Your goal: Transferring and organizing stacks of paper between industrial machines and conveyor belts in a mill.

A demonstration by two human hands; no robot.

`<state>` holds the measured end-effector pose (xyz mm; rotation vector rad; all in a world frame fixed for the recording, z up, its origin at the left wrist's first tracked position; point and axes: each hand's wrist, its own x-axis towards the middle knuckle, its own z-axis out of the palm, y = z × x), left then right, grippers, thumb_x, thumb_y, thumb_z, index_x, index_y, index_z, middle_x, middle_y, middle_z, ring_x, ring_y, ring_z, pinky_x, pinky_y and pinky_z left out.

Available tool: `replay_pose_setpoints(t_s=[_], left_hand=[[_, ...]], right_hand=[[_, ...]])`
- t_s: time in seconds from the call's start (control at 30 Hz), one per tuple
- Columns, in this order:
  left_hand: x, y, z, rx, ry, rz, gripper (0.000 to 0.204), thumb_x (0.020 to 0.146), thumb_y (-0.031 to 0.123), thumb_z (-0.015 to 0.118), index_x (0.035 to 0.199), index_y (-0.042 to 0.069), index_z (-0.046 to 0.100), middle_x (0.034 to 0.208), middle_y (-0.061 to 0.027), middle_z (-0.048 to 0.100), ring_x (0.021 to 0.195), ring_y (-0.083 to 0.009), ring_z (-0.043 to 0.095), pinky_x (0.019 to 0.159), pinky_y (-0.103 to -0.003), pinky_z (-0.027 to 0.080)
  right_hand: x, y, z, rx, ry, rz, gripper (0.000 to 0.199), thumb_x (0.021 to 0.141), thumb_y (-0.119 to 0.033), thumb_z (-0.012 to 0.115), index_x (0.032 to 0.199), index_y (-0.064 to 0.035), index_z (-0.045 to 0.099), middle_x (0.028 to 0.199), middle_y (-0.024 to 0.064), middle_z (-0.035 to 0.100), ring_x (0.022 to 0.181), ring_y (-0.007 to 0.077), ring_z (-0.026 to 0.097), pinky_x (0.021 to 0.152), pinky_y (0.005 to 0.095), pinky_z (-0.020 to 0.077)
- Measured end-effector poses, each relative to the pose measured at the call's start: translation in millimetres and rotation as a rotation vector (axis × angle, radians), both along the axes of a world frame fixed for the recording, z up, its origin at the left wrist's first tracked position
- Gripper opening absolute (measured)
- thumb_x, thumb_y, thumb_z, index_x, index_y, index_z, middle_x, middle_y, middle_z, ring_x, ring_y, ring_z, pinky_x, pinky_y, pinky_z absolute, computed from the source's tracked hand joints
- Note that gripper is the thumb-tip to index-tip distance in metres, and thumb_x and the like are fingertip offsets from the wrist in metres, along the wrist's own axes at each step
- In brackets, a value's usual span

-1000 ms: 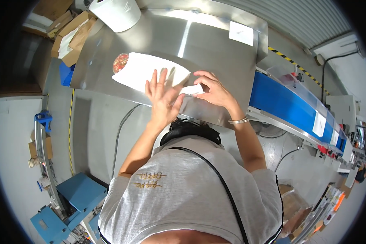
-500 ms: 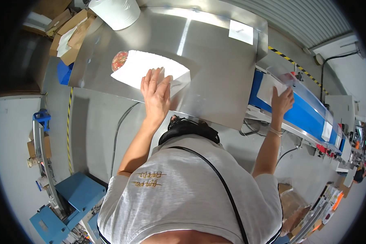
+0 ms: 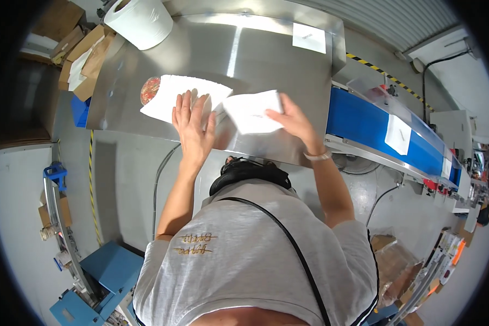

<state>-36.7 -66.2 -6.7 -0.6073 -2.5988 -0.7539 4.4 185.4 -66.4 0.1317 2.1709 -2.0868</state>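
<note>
Centre frame, the left hand [image 3: 194, 133] lies spread on a fanned white paper-like stack [image 3: 164, 99], likely steadying it; the right hand [image 3: 299, 120] pinches a square white packet [image 3: 250, 113] (slightly blurred).

The packet [image 3: 251, 115] over the table is white with a small dark mark, and the flat pile [image 3: 206, 91] beside it is also white. The round bundle [image 3: 150, 91] is red, mixed with paler streaks. The metal table [image 3: 280, 62] is silver-grey. The conveyor belt [image 3: 355, 117] is of strong blue colour. The floor tape [image 3: 384, 75] has black and yellow diagonal stripes. The T-shirt [image 3: 250, 261] is light grey with golden-brown lettering, and the cord [image 3: 287, 233] across it is black.
</note>
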Motion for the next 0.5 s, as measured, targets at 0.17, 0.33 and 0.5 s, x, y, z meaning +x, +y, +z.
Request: replay_pose_setpoints(t_s=[0.17, 0.33, 0.5], left_hand=[[-3.7, 0.8, -3.4, 0.09, 0.037, -0.019, 0.029, 0.077, -0.001, 0.063, 0.104, 0.01, 0.066, 0.128, -0.0161, 0.05, 0.124, -0.0374, 0.04, 0.103, -0.047, 0.031], [-2.6, 0.4, -2.0, 0.138, -0.011, -0.022, 0.028, 0.074, -0.001, 0.063, 0.1, 0.012, 0.067, 0.131, -0.0131, 0.049, 0.129, -0.0365, 0.035, 0.107, -0.049, 0.02], [-2.4, 1.7, -2.0, 0.082, -0.038, -0.053, 0.029, 0.072, -0.001, 0.062, 0.097, 0.012, 0.067, 0.133, -0.0125, 0.047, 0.132, -0.0365, 0.03, 0.109, -0.051, 0.012]], right_hand=[[64.0, 138.8, -64.8, -0.233, 0.085, -0.608, 0.038, 0.088, -0.035, 0.06, 0.107, -0.0031, 0.056, 0.097, 0.01, 0.064, 0.084, 0.0142, 0.06, 0.071, 0.0302, 0.0482], [75.8, 172.5, -18.0, 1.121, -0.235, -0.91, 0.055, 0.08, -0.035, 0.067, 0.117, 0.002, 0.052, 0.109, 0.019, 0.06, 0.1, 0.0296, 0.059, 0.086, 0.0395, 0.0449], [6.4, 61.3, 5.2, 0.81, 0.535, -0.172, 0.059, 0.07, -0.02, 0.078, 0.122, -0.0085, 0.052, 0.118, 0.0118, 0.055, 0.11, 0.0275, 0.052, 0.091, 0.0364, 0.0446]])
